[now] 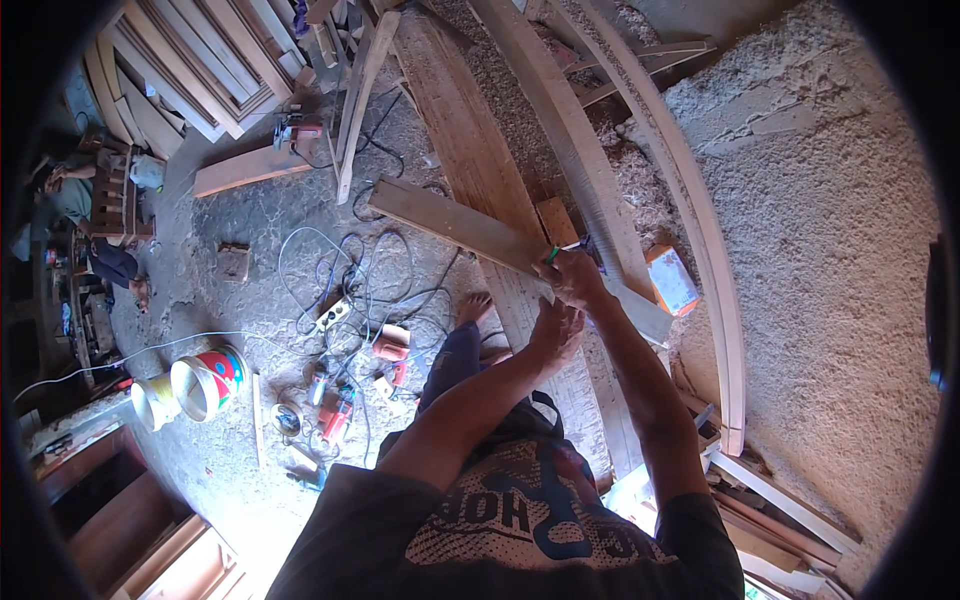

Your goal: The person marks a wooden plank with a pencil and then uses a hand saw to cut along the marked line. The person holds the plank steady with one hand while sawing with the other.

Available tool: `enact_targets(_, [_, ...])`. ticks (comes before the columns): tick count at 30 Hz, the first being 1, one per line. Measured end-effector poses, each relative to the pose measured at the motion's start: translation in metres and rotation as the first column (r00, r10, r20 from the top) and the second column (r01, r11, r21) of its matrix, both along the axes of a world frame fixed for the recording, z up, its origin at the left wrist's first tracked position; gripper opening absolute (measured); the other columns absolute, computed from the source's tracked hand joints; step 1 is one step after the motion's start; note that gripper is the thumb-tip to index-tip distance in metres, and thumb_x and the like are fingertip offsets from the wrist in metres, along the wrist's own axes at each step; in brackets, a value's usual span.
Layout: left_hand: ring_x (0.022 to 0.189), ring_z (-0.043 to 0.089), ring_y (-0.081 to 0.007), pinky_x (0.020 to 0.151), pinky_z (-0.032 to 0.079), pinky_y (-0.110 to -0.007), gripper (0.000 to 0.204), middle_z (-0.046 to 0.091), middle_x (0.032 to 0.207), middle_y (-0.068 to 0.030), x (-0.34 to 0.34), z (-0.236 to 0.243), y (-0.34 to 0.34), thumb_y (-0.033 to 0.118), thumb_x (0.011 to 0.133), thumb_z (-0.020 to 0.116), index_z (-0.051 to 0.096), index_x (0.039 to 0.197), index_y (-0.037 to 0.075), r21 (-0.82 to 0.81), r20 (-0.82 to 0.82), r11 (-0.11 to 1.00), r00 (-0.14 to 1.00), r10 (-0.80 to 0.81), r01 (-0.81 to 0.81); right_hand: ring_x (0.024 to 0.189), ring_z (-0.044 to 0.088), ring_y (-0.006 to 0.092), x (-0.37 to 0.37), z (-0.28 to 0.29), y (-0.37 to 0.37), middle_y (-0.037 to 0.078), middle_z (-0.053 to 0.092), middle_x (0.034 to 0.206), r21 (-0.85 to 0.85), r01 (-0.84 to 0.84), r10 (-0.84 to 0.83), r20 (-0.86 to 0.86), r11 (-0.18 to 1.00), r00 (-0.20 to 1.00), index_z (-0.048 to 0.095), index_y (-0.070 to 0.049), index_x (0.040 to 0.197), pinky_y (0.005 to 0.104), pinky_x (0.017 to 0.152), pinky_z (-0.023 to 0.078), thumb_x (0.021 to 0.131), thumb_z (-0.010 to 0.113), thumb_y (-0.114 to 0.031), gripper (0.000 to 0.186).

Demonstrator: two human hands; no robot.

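Observation:
A short wooden board point(455, 226) lies slanting across a long plank point(465, 135). At the board's near edge, my left hand point(556, 332) is closed, its fingers curled against the wood and partly hidden. Just beyond it, my right hand point(577, 280) is closed around a slim green thing point(552, 256), too small to name for sure. A thin piece, white and dark blue point(577, 244), shows past the right fingers; whether I hold it too cannot be made out. A small wooden block point(555, 220) sits beside the board.
A white and orange box point(671, 281) stands right of my hands, near a long curved beam point(690, 190). Tangled cords, a power strip point(333, 314), red power tools point(336, 415) and buckets point(207, 385) cover the floor at left. Another person point(110, 260) sits far left.

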State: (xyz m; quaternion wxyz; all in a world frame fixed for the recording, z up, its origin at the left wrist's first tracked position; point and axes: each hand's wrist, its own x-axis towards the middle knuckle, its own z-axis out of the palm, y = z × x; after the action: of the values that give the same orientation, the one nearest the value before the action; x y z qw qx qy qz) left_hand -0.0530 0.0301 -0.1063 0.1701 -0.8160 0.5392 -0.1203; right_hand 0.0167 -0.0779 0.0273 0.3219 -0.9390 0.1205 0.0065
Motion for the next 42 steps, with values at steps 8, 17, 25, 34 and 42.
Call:
enact_targets(8, [0.134, 0.043, -0.0401, 0.087, 0.053, -0.050, 0.056, 0.043, 0.147, -0.0191, 0.021, 0.094, 0.007, 0.026, 0.095, 0.055, 0.044, 0.146, 0.005, -0.155, -0.500, 0.987, 0.865, -0.036, -0.048, 0.074, 0.069, 0.0317, -0.018, -0.027, -0.024, 0.012, 0.068, 0.088, -0.176, 0.002, 0.036, 0.214, 0.984, 0.976, 0.068, -0.009, 0.096, 0.0413, 0.060, 0.057, 0.085, 0.073, -0.011, 0.012])
enact_targets(17, [0.136, 0.037, -0.0506, 0.084, 0.054, -0.052, 0.060, 0.035, 0.153, -0.0251, 0.034, 0.118, 0.010, 0.023, 0.093, 0.056, 0.045, 0.147, 0.001, -0.145, -0.498, 0.989, 0.866, -0.046, -0.031, 0.077, 0.071, 0.0331, -0.015, -0.049, -0.043, 0.011, 0.068, 0.091, -0.283, 0.008, 0.077, 0.289, 0.959, 0.954, 0.067, -0.013, 0.104, 0.0446, 0.062, 0.058, 0.087, 0.075, -0.018, 0.019])
enact_targets(25, [0.137, 0.036, -0.0519, 0.086, 0.054, -0.053, 0.058, 0.032, 0.155, -0.0252, 0.034, 0.115, 0.010, 0.023, 0.094, 0.055, 0.046, 0.147, 0.001, -0.103, -0.540, 0.994, 0.841, -0.023, -0.039, 0.074, 0.071, 0.0370, -0.002, -0.014, -0.027, 0.017, 0.071, 0.078, -0.060, 0.077, -0.069, 0.117, 0.995, 0.991, 0.067, -0.007, 0.097, 0.0469, 0.064, 0.055, 0.094, 0.071, -0.029, 0.023])
enact_targets(34, [0.138, 0.035, -0.0519, 0.084, 0.054, -0.052, 0.057, 0.030, 0.156, -0.0268, 0.036, 0.116, 0.012, 0.022, 0.097, 0.053, 0.042, 0.148, 0.000, -0.068, -0.516, 0.998, 0.856, -0.037, 0.002, 0.077, 0.072, 0.0366, 0.003, -0.005, -0.018, 0.017, 0.072, 0.080, -0.002, 0.153, -0.153, -0.012, 0.988, 0.988, 0.066, -0.006, 0.097, 0.0444, 0.067, 0.056, 0.096, 0.069, -0.029, 0.023])
enact_targets(42, [0.139, 0.035, -0.0507, 0.085, 0.053, -0.053, 0.056, 0.034, 0.155, -0.0248, 0.035, 0.118, 0.011, 0.020, 0.098, 0.051, 0.042, 0.149, 0.001, -0.085, -0.518, 0.996, 0.855, -0.036, -0.010, 0.077, 0.072, 0.0367, -0.001, -0.010, -0.020, 0.016, 0.072, 0.081, -0.073, 0.135, -0.134, 0.020, 0.988, 0.991, 0.064, -0.007, 0.099, 0.0457, 0.064, 0.056, 0.094, 0.070, -0.027, 0.022])
